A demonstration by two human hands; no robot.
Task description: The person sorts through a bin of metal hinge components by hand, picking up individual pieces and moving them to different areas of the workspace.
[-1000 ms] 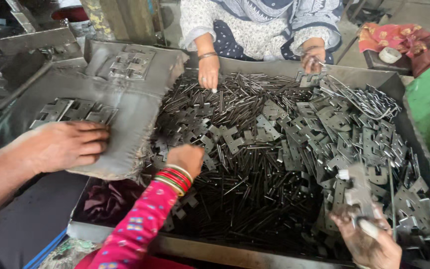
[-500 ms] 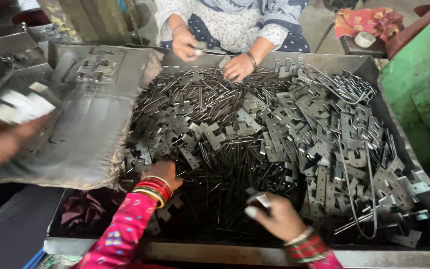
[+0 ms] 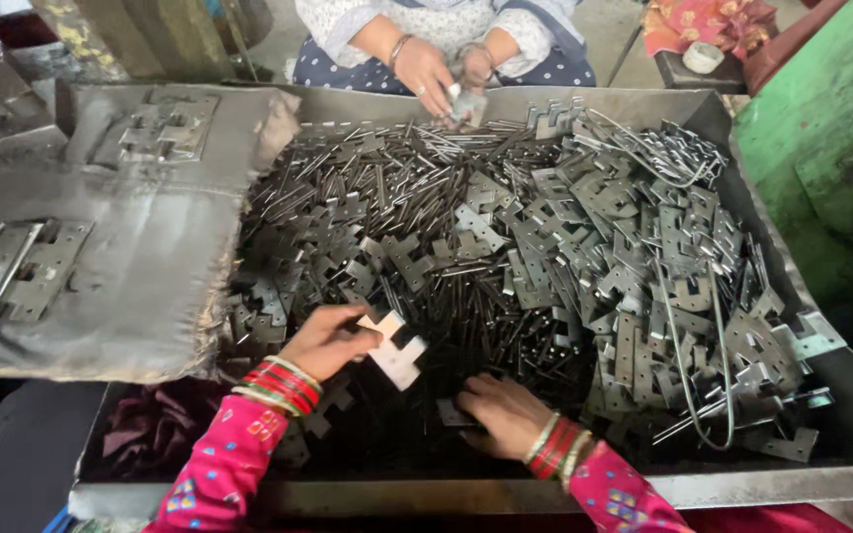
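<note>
My left hand (image 3: 328,341), in a pink sleeve with red bangles, holds a pale notched metal plate (image 3: 394,353) just above the pile. My right hand (image 3: 505,415) lies palm down on the dark parts near the tray's front, its fingers curled over a small dark plate (image 3: 449,415). I cannot tell whether it grips that plate. Both hands work inside a large metal tray (image 3: 545,489) heaped with notched grey plates (image 3: 624,257) and thin metal pins (image 3: 397,168).
A grey cloth (image 3: 150,257) covers the left side, with joined plates (image 3: 12,271) lying on it and more further back (image 3: 165,128). A co-worker's hands (image 3: 436,74) hold a part at the tray's far edge. Bent wires (image 3: 708,375) lie at the right, beside a green surface (image 3: 821,148).
The pale plate has passed from my right hand to my left. My right hand has dropped onto the pile. The bare arm at the left has gone, and joined plates now lie on the cloth.
</note>
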